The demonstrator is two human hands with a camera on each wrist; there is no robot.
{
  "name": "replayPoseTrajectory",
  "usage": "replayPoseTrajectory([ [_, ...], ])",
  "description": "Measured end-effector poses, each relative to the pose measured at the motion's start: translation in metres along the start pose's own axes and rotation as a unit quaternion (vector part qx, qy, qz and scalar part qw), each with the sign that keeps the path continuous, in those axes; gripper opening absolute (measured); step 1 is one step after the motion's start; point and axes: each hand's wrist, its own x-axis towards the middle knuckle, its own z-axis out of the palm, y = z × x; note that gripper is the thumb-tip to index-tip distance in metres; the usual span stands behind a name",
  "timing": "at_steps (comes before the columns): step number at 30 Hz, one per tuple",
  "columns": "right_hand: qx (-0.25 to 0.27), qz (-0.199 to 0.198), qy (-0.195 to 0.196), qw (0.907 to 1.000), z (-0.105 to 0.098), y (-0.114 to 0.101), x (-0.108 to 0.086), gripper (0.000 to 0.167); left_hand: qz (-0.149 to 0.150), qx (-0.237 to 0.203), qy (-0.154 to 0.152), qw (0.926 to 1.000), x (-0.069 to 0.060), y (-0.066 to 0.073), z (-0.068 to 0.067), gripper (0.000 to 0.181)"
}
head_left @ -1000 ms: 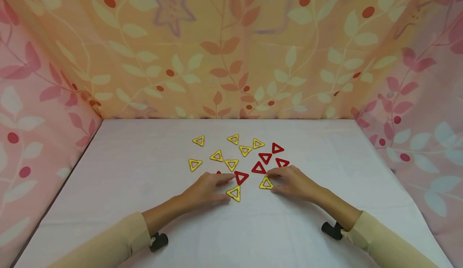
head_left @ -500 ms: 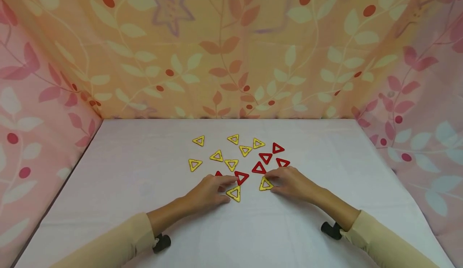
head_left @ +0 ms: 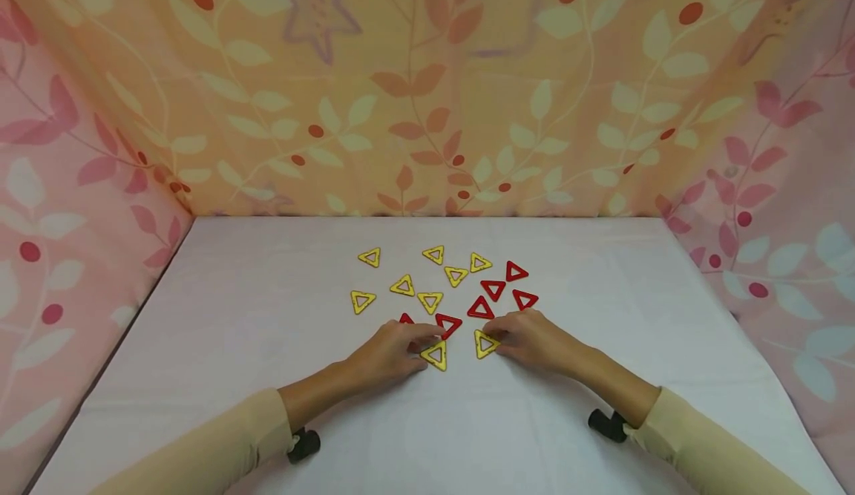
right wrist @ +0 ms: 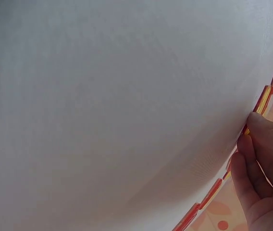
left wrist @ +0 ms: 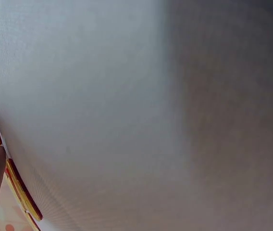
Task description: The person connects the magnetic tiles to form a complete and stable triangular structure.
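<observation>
Two yellow triangle tiles with open centres lie nearest the person in the head view. My left hand holds the left yellow triangle tile at its left side, thumb below and forefinger reaching over the top. The forefinger is close to a red triangle tile. My right hand pinches the right yellow triangle tile by its right side, flat at table level. A gap lies between these two tiles. In the right wrist view the thumb and fingertips meet at a tile's edge.
Several yellow triangle tiles are scattered farther back on the white table. Several red triangle tiles lie behind the right hand. Another red tile is partly hidden behind the left hand. Patterned cloth encloses the back and sides.
My right hand has taken hold of the right yellow tile, moved it slightly left and turned it. My left hand has moved a little right, closing in on its tile.
</observation>
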Motion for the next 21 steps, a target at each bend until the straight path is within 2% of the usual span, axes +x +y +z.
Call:
replayPoseTrajectory([
  [6, -0.020, 0.000, -0.011, 0.9997, 0.001, -0.005, 0.002, 0.032, -0.004, 0.002, 0.010, 0.9999, 0.000, 0.002, 0.002, 0.049],
  [21, 0.000, -0.011, -0.013, 0.9998, 0.006, -0.012, 0.003, 0.031, -0.010, -0.003, 0.022, 0.9997, 0.002, 0.006, 0.007, 0.042],
])
